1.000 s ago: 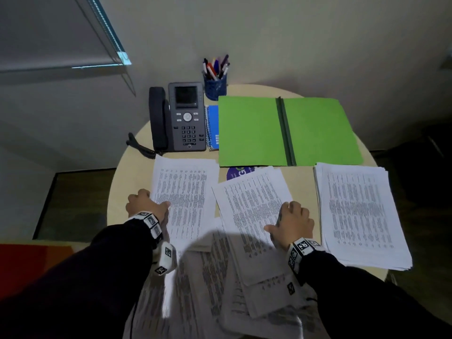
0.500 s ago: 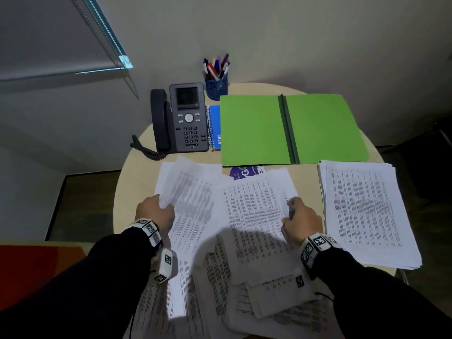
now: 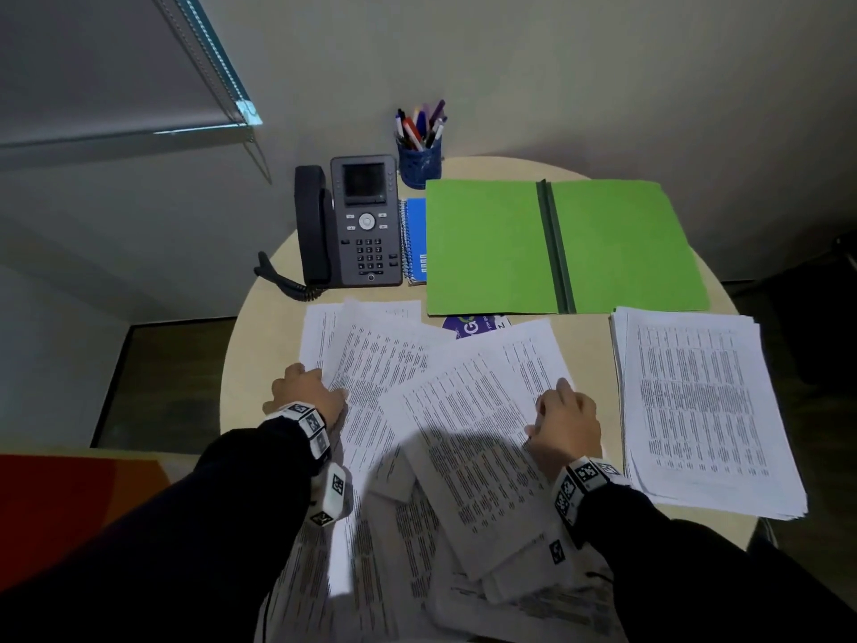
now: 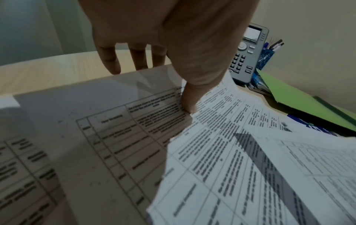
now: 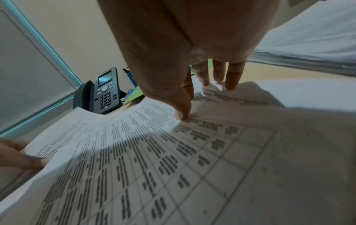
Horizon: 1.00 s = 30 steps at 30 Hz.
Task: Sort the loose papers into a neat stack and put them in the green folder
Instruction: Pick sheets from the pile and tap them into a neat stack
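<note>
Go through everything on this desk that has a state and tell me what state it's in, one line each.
green folder: open flat, nothing in it
loose papers: fanned, overlapping, askew
paper stack: piled at the right, edges slightly uneven
left hand: grips the left sheets' edge
right hand: grips the right sheets' edge
phone: handset on cradle, screen dark
pen cup: upright, full of pens

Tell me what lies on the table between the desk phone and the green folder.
In the head view, a blue spiral notebook lies between the desk phone and the green folder, its right side tucked under the folder's left edge.
</note>
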{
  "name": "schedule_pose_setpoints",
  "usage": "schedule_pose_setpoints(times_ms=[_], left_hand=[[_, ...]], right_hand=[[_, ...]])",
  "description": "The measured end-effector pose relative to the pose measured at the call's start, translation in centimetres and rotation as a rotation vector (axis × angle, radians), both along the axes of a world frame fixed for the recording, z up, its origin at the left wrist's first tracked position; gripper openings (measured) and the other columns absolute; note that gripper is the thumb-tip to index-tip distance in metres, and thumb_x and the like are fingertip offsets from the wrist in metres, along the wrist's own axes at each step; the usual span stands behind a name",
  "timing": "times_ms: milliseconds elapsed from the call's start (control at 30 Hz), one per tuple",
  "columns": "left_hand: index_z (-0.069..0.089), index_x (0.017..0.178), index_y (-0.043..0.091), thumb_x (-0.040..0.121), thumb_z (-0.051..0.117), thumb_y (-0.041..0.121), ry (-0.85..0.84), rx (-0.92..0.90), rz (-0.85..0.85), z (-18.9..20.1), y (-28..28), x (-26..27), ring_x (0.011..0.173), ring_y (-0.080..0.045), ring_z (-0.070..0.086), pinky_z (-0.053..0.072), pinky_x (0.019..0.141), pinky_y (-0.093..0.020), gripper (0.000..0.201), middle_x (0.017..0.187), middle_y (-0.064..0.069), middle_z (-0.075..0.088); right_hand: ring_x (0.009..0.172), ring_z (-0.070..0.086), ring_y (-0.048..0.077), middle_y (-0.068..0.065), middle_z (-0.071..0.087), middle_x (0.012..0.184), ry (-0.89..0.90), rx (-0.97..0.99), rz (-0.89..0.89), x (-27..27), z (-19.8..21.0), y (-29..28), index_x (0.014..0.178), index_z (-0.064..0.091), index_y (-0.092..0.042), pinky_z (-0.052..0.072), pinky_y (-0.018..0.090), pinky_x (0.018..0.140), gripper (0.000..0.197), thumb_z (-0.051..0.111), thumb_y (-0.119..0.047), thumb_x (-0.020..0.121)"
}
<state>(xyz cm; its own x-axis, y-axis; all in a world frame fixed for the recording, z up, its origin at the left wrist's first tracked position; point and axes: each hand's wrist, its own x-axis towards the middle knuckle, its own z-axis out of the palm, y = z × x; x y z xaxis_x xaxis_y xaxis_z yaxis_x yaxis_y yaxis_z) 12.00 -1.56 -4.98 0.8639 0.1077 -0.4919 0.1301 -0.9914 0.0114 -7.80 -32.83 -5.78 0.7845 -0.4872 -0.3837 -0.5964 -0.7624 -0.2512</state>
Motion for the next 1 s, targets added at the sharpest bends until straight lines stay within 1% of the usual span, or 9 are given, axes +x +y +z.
schedule_pose_setpoints(times_ms=[67, 133, 267, 367, 500, 667, 800, 867, 1000], left_hand=[[0.06, 0.133, 0.021, 0.092, 0.059, 0.057, -0.021, 0.05, -0.044, 0.4, -0.5, -0.4, 0.131, -0.031, 0.046, 0.04, 0.105, -0.048, 0.055, 0.142, -0.001, 0.05], [0.062, 0.122, 0.019, 0.093, 0.058, 0.053, -0.044, 0.079, -0.07, 0.9, -1.0, -0.8, 0.123, -0.031, 0.052, 0.04, 0.103, -0.046, 0.044, 0.125, -0.005, 0.06], [0.067, 0.107, 0.017, 0.092, 0.062, 0.039, -0.082, 0.007, -0.047, 1.1, -1.3, -1.1, 0.113, -0.036, 0.054, 0.045, 0.096, -0.044, 0.027, 0.101, -0.009, 0.06], [0.059, 0.12, 0.013, 0.091, 0.065, 0.028, -0.107, -0.08, -0.007, 0.6, -1.5, -1.3, 0.117, -0.041, 0.048, 0.047, 0.091, -0.048, 0.033, 0.126, -0.013, 0.049], [0.039, 0.125, 0.018, 0.078, 0.084, 0.02, -0.172, -0.213, 0.162, 0.3, -1.5, -0.9, 0.116, -0.045, 0.049, 0.043, 0.083, -0.048, 0.066, 0.134, -0.016, 0.041], [0.025, 0.143, 0.012, 0.076, 0.089, 0.018, -0.096, -0.331, 0.337, 0.6, -0.6, 0.9, 0.085, -0.034, 0.056, 0.051, 0.074, -0.042, 0.092, 0.106, -0.014, 0.054], [0.052, 0.109, 0.013, 0.083, 0.079, 0.023, -0.116, -0.298, 0.213, 0.1, 0.4, 0.6, 0.08, -0.031, 0.059, 0.05, 0.071, -0.035, 0.039, 0.091, -0.006, 0.06], [0.056, 0.09, 0.018, 0.085, 0.072, 0.024, -0.134, -0.32, 0.108, 0.1, 0.6, 0.1, 0.078, -0.031, 0.062, 0.051, 0.068, -0.034, 0.018, 0.083, -0.003, 0.062], [0.061, 0.091, 0.014, 0.085, 0.072, 0.027, -0.172, -0.252, -0.141, -0.1, 0.2, -0.1, 0.084, -0.033, 0.061, 0.054, 0.071, -0.039, 0.018, 0.089, -0.007, 0.057]], right_hand=[[0.139, 0.029, 0.035, 0.008, 0.029, 0.159, -0.023, 0.022, -0.031, -0.2, 0.1, 0.5, 0.107, 0.052, -0.016, 0.039, 0.049, 0.105, 0.024, 0.066, -0.02, 0.088], [0.138, 0.035, 0.039, 0.014, 0.036, 0.156, -0.057, 0.048, -0.081, -0.4, 0.5, 0.7, 0.107, 0.054, -0.013, 0.041, 0.052, 0.105, 0.023, 0.067, -0.013, 0.089], [0.107, 0.056, 0.039, 0.015, 0.063, 0.118, -0.143, -0.032, -0.029, -0.8, 0.7, 1.9, 0.101, 0.061, -0.009, 0.046, 0.049, 0.087, 0.029, 0.075, -0.004, 0.077], [0.093, 0.052, 0.029, 0.003, 0.059, 0.097, -0.144, -0.124, -0.02, -0.8, -0.1, 2.3, 0.11, 0.058, -0.015, 0.038, 0.045, 0.083, 0.044, 0.075, -0.008, 0.07], [0.103, 0.053, 0.024, -0.001, 0.056, 0.11, -0.061, -0.003, -0.17, 0.4, 0.4, 0.8, 0.14, 0.033, -0.026, 0.038, 0.047, 0.09, 0.085, 0.081, -0.023, 0.07], [0.107, 0.048, 0.028, 0.003, 0.048, 0.107, 0.143, 0.112, -0.223, 1.6, 0.9, -2.1, 0.112, 0.042, -0.017, 0.046, 0.037, 0.077, 0.062, 0.08, -0.038, 0.067], [0.098, 0.055, 0.028, 0.0, 0.057, 0.089, 0.18, 0.145, -0.139, 1.9, 0.5, -2.7, 0.088, 0.051, -0.02, 0.054, 0.037, 0.077, 0.029, 0.073, -0.033, 0.072], [0.107, 0.051, 0.029, 0.001, 0.057, 0.099, 0.146, 0.106, -0.084, 1.6, 0.3, -2.2, 0.092, 0.057, -0.021, 0.051, 0.038, 0.082, 0.025, 0.072, -0.033, 0.077], [0.13, 0.036, 0.031, 0.005, 0.044, 0.143, 0.019, -0.048, 0.006, 1.0, -0.2, -1.8, 0.116, 0.063, -0.017, 0.045, 0.043, 0.098, 0.049, 0.078, -0.043, 0.078]])
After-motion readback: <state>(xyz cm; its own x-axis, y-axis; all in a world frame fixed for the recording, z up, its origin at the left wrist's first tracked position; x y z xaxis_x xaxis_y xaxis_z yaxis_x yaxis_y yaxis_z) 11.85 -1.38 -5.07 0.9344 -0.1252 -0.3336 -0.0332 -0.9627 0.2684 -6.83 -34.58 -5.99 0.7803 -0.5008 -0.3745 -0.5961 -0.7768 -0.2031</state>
